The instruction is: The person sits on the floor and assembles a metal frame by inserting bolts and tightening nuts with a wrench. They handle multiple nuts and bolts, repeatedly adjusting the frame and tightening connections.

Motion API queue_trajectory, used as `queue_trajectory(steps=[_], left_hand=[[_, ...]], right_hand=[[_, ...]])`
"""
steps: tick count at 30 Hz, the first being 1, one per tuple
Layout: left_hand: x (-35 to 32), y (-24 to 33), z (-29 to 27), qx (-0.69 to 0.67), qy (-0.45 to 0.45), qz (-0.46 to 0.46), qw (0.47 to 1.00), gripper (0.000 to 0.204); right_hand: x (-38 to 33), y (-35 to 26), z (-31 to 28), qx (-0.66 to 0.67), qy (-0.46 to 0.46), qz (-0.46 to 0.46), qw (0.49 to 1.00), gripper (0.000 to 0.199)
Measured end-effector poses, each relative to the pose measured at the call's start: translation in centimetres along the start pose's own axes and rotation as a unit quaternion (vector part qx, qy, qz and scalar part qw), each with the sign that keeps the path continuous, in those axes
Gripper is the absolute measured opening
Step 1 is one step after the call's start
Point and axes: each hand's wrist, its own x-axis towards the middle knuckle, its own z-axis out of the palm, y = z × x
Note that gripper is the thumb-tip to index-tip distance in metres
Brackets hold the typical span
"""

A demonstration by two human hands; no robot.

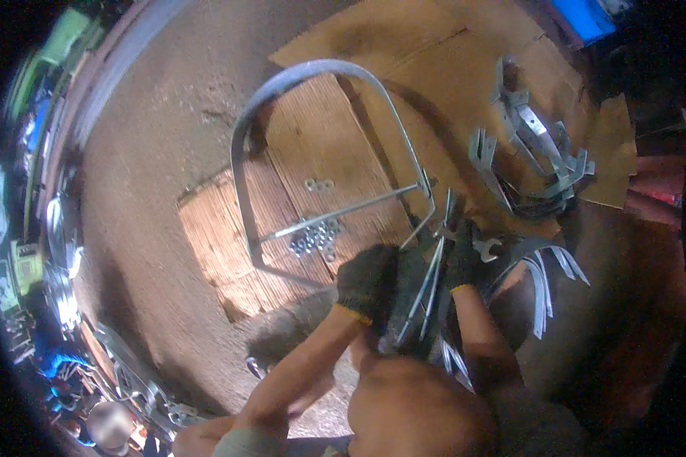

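An arched metal frame (238,164) of flat strip, crossed by a rod (335,213), lies over wooden boards. My left hand (367,283), in a dark glove with a yellow cuff, is closed on the frame's near edge; its fingertips are hard to see. My right hand (463,255), gloved alike, is closed around a wrench (489,250) beside the frame's right corner. One open jaw of the wrench sticks out to the right of the hand. Long thin metal rods (428,297) lie between my hands. Inside the frame sit several nuts (312,238) and a few washers (319,185).
Bent metal brackets (537,156) are heaped on flattened cardboard (427,68) at the far right. Curved metal strips (541,293) lie right of my right hand. The boards (221,244) rest on a concrete floor (152,152). Assorted clutter (61,259) lines the left rim.
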Motion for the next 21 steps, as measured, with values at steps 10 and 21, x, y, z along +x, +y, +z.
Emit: queue_trajectory(steps=[10,21], left_hand=[[-6.4,-0.2,-16.6,-0.153,0.279,-0.037,0.947,0.013],[-8.1,-2.5,-20.5,-0.49,0.362,-0.11,0.785,0.022]], right_hand=[[0.9,1.4,2.8,0.14,-0.089,0.0,0.986,0.025],[2.0,2.8,4.4,0.225,-0.123,0.014,0.966,0.023]])
